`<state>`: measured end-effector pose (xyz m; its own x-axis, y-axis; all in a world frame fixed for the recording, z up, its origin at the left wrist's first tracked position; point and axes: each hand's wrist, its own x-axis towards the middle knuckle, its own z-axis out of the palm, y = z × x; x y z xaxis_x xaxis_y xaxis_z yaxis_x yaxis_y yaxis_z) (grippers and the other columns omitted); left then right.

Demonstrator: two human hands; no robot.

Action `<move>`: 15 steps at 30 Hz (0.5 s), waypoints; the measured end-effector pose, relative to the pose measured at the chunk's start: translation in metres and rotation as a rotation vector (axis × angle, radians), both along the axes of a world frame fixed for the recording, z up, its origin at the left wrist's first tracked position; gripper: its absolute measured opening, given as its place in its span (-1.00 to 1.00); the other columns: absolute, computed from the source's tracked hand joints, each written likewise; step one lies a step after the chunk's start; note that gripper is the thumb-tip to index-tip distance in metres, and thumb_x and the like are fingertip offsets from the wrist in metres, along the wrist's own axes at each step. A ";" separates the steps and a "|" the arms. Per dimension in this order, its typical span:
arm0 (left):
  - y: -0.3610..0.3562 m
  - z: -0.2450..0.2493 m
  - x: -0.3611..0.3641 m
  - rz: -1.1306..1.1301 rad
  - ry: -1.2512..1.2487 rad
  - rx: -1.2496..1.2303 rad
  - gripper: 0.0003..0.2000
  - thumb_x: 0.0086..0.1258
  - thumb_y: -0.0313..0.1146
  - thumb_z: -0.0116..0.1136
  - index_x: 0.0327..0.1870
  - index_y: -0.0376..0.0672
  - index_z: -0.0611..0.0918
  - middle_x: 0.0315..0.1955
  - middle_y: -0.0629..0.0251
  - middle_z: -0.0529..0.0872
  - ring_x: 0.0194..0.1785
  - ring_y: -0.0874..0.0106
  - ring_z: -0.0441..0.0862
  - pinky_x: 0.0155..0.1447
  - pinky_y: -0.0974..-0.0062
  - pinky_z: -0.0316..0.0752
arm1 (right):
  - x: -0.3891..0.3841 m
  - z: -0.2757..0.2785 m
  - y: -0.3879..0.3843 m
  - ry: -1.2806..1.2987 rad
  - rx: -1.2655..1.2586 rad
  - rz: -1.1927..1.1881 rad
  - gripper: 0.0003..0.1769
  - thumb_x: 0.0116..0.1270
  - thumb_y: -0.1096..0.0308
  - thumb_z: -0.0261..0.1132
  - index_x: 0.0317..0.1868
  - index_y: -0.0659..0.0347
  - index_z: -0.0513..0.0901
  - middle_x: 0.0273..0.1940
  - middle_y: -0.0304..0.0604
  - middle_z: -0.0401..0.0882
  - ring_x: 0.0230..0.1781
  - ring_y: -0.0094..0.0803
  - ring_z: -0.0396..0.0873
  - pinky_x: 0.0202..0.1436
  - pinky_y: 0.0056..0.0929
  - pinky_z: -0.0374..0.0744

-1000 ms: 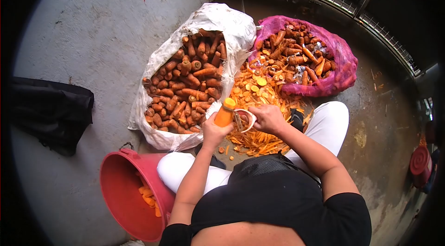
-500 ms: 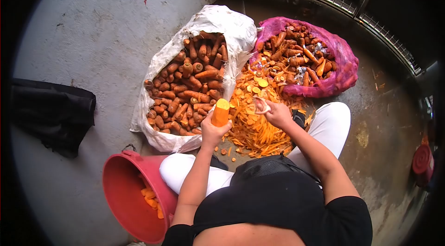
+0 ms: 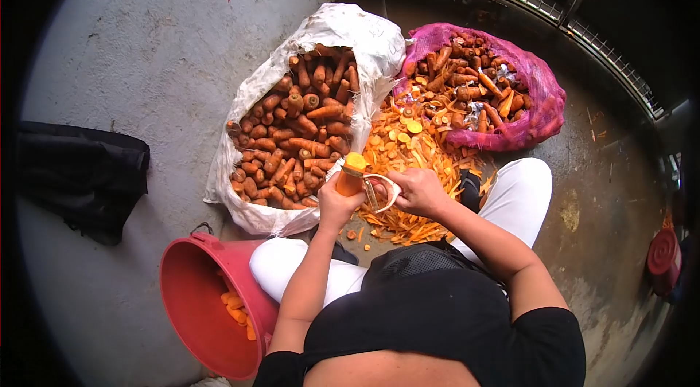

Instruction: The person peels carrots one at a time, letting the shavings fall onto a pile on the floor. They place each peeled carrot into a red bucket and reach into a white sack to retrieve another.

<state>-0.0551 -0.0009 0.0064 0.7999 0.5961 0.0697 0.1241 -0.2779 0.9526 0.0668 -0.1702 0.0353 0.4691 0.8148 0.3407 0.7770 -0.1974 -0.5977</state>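
Observation:
My left hand [image 3: 340,202] is wrapped round a thick orange carrot [image 3: 351,174], its cut end pointing up and away from me. My right hand [image 3: 421,192] grips a pale peeler [image 3: 382,194], whose head lies against the right side of the carrot. Beyond and below both hands, a pile of orange peelings [image 3: 408,223] with some round carrot slices covers the floor. Just past my left hand, a white sack [image 3: 271,221] lies open, full of unpeeled carrots [image 3: 310,146].
A pink mesh sack [image 3: 545,95] of carrots and scraps lies at the upper right. On the left, a red bucket [image 3: 191,299] holds several peeled carrot pieces [image 3: 237,308]. Black cloth [image 3: 80,179] lies at far left, and a red object [image 3: 664,259] at far right.
My right hand has moved left and slightly down, bringing the peeler from apart to against the carrot. The carrot in my left hand has shifted only slightly.

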 end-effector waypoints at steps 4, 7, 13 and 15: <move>-0.001 0.002 -0.001 0.019 0.032 0.039 -0.67 -0.03 -0.32 0.39 -0.24 -0.27 0.65 -0.44 0.22 0.73 -0.36 0.44 0.69 -0.18 0.44 0.57 | 0.000 -0.001 0.001 -0.012 -0.055 -0.018 -0.65 0.29 -0.02 0.24 -0.44 0.07 0.54 -0.67 -0.05 0.49 -0.61 -0.06 0.54 -0.55 -0.09 0.44; -0.003 0.003 -0.002 0.028 0.061 0.065 -0.67 -0.03 -0.32 0.39 -0.25 -0.29 0.65 -0.47 0.21 0.72 -0.40 0.42 0.69 -0.22 0.43 0.56 | 0.006 -0.017 0.002 0.000 -0.101 -0.015 -0.65 0.30 -0.04 0.23 -0.43 0.06 0.54 -0.66 -0.04 0.49 -0.60 -0.04 0.53 -0.55 -0.08 0.43; -0.005 0.002 -0.004 -0.032 0.116 -0.017 -0.69 -0.02 -0.31 0.37 -0.30 -0.31 0.62 -0.52 0.23 0.69 -0.46 0.45 0.65 -0.29 0.45 0.55 | 0.023 -0.066 0.010 0.143 -0.124 0.021 -0.58 0.32 -0.12 0.19 -0.40 0.08 0.58 -0.63 0.00 0.52 -0.59 0.01 0.51 -0.52 -0.08 0.41; -0.001 0.007 -0.010 -0.150 0.095 -0.261 -0.70 0.00 -0.31 0.37 -0.30 -0.30 0.62 -0.51 0.27 0.68 -0.48 0.48 0.63 -0.33 0.48 0.54 | 0.033 -0.070 0.007 0.319 -0.293 -0.034 -0.53 0.33 -0.17 0.13 -0.33 0.08 0.63 -0.57 0.03 0.57 -0.53 0.04 0.56 -0.44 -0.06 0.47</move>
